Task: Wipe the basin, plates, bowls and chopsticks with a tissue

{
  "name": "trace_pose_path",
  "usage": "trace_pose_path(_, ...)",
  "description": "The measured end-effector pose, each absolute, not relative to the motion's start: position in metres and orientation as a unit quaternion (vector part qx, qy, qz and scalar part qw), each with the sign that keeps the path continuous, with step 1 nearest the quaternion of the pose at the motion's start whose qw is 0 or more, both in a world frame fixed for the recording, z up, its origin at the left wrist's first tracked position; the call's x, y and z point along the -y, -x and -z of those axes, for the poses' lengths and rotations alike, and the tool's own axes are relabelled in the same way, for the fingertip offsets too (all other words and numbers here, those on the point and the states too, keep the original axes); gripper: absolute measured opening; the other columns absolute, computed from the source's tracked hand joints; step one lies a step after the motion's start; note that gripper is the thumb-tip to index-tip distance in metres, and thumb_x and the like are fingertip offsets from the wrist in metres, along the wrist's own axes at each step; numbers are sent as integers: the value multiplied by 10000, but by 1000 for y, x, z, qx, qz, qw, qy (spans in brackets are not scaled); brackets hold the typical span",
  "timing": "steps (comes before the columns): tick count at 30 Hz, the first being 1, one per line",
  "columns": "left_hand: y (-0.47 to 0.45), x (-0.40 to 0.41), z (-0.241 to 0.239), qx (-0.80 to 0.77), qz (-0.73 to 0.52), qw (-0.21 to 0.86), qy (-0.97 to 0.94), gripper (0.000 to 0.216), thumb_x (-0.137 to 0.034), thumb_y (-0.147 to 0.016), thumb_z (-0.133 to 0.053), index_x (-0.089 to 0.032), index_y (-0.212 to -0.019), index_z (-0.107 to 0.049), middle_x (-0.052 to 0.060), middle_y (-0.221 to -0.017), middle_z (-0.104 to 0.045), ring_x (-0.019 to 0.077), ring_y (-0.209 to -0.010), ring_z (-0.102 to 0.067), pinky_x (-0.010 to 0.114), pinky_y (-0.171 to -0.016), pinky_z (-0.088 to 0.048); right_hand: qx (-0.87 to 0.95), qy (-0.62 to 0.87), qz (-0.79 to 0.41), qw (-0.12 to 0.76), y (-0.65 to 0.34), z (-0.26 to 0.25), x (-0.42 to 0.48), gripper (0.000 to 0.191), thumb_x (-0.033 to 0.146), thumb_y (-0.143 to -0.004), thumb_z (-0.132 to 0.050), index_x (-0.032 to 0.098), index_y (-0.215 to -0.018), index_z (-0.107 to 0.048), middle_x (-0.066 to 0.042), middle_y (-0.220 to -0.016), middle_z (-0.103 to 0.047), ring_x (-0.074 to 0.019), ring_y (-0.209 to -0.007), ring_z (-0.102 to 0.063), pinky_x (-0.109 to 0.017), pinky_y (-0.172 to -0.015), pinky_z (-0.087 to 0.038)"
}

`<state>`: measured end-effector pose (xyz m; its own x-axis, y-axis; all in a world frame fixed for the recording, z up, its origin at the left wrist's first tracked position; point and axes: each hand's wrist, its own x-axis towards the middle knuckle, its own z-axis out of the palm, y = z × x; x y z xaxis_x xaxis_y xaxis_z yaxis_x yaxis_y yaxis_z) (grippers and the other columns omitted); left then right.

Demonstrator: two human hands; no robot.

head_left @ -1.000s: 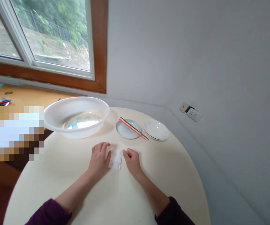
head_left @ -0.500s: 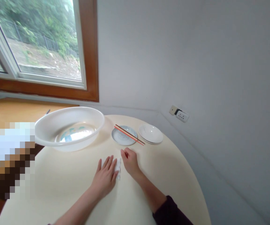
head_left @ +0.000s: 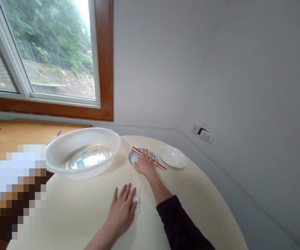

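My left hand lies flat with its fingers stretched out on a folded white cloth on the round cream table. My right hand is stretched forward with open fingers onto a small bluish plate. Its fingertips touch a pair of red and brown chopsticks that lie across that plate.
A large white plastic basin with water stands at the back left of the table. A white dish sits right of the small plate. A wooden sill with small items, a window and a wall socket lie beyond.
My right hand has let go of the cloth and reached forward onto the small plate and chopsticks. My left hand has flattened on the cloth and stayed there.
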<state>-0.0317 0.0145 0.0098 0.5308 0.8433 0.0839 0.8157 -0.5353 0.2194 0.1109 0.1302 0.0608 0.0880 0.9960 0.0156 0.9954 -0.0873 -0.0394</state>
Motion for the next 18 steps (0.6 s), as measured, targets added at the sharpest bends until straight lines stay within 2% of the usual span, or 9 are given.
trace_pose_path(8,32,-14,-12,-474,-96,86,-871,483,-339,-890,-283,-239,-1353,-378,81,-1437,-306,264,-1326,-266,534,-1073,-176,655,755,-40,-10,-112,-52,-141,618,459,-875,-318,45,-1329,-383,-211,-1479,-59,-317,-1364,27,-548,-1001,148)
trace_pose_path(13,32,-14,-14,-478,-84,91,-870,488,-331,-888,-279,-261,-1365,-352,66,-1442,-303,259,-1332,-251,533,-1073,-170,649,759,-52,-1,-113,-48,-146,646,478,-883,-262,27,-1335,-364,-209,-1475,-99,-322,-1362,15,-559,-999,145)
trace_pose_path(18,33,-15,-9,-474,-101,81,-871,484,-312,-887,-295,-295,-1369,-334,55,-1435,-325,254,-1326,-270,529,-1068,-188,645,762,-63,6,-114,-46,-151,633,499,-889,-217,78,-1324,-404,-183,-1479,-123,-317,-1362,-3,-566,-1005,122)
